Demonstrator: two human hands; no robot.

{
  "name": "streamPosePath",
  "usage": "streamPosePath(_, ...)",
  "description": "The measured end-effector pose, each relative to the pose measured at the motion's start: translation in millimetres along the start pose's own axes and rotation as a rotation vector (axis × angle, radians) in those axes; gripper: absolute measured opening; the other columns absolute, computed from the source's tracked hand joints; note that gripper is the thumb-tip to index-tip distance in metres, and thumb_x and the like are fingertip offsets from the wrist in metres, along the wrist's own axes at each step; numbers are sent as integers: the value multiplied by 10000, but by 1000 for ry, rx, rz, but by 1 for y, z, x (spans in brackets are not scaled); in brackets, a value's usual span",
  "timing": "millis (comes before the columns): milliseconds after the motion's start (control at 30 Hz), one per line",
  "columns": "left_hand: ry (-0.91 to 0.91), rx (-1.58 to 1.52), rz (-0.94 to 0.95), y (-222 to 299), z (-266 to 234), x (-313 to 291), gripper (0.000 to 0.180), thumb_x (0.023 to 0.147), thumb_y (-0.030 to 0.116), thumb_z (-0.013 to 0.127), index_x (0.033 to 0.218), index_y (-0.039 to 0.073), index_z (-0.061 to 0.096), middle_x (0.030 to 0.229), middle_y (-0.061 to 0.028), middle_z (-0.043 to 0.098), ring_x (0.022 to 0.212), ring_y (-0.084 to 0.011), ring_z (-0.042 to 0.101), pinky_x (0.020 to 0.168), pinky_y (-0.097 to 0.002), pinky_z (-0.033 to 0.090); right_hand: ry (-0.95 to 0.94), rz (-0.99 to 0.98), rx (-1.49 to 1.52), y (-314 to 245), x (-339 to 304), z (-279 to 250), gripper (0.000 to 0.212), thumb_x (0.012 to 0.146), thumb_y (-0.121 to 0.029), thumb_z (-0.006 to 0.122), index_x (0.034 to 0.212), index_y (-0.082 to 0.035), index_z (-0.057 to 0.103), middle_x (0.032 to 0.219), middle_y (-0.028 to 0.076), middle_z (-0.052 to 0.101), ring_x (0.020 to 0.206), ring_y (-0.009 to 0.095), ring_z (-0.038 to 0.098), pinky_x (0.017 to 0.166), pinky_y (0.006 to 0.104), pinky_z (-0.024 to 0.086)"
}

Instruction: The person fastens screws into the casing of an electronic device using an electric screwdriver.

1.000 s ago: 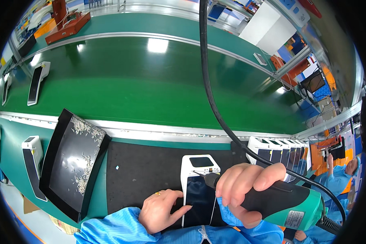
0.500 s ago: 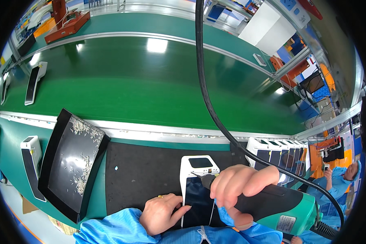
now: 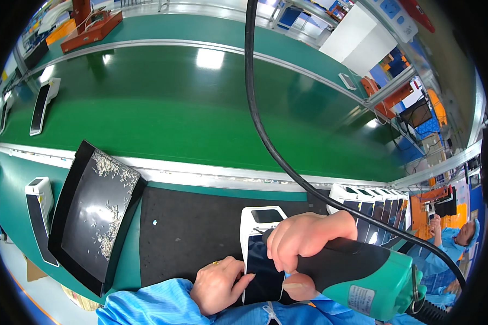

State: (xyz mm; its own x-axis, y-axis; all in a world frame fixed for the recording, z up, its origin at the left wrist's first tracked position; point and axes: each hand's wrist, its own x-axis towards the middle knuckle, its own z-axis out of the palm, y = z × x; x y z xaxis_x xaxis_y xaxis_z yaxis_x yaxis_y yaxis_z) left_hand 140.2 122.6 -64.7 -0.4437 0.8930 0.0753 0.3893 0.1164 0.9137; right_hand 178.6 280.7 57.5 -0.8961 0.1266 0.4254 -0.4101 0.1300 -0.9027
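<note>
A white handheld terminal (image 3: 245, 221) with a dark screen lies on the black mat in front of me. My left hand (image 3: 218, 284) is closed at its left edge, thumb and fingertips against the side. My right hand (image 3: 309, 244) is wrapped round a green and black electric screwdriver (image 3: 358, 276). The tool lies nearly level, its thin tip pointing left at the upper part of the terminal, just below the small window. Whether the tip touches a screw cannot be made out. My right fingers hide the terminal's right side.
Left of the mat (image 3: 173, 233) stands a black tray (image 3: 87, 189) with many small screws. Beside it leans another terminal (image 3: 38, 216); several more stand in a row (image 3: 363, 200) at right. A black cable (image 3: 271, 146) crosses the green conveyor belt (image 3: 173, 108). A co-worker sits far right.
My right hand and the screwdriver have shifted slightly left, and the cable has swung left. Terminals on the belt have moved a little left. My left hand stays nearly in place.
</note>
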Motion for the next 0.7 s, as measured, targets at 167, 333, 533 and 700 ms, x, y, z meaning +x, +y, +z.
streamPosePath(167, -4, 49, 56, 14, 2, 2, 111, 711, 112, 602, 785, 34, 573, 743, -122, 590, 681, -312, 581, 574, -372, 461, 334, -232, -113, 21, -4, 2, 465, 506, -74, 790, 883, -31, 522, 687, 32, 537, 586, 102, 506, 534, 223, 406)
streamPosePath(333, -99, 162, -68, 19, 5, -3, 158, 767, 138, 603, 854, 5, 600, 652, -82, 572, 571, -167, 540, 540, -288, 431, 359, -101, -86, 5, -18, -2, 511, 706, -117, 678, 1124, -46, 393, 872, 11, 506, 853, 112, 467, 756, 275, 385)
streamPosePath(533, -93, -540, -475, 47, -8, 5, 139, 839, 138, 572, 715, 94, 527, 529, 70, 430, 453, -4, 355, 420, -165, 248, 390, -6, 284, -69, -63, -18, 464, 730, -93, 655, 1122, -16, 417, 826, 9, 490, 732, 63, 449, 662, 245, 374)
streamPosePath(700, 39, -626, -526, 29, -49, 66, 230, 871, 183, 506, 996, -3, 559, 794, -33, 583, 678, -108, 556, 566, -209, 427, 365, -21, 369, -68, -73, -35, 427, 739, -90, 647, 1100, -25, 429, 737, -10, 475, 664, 42, 426, 603, 217, 359)
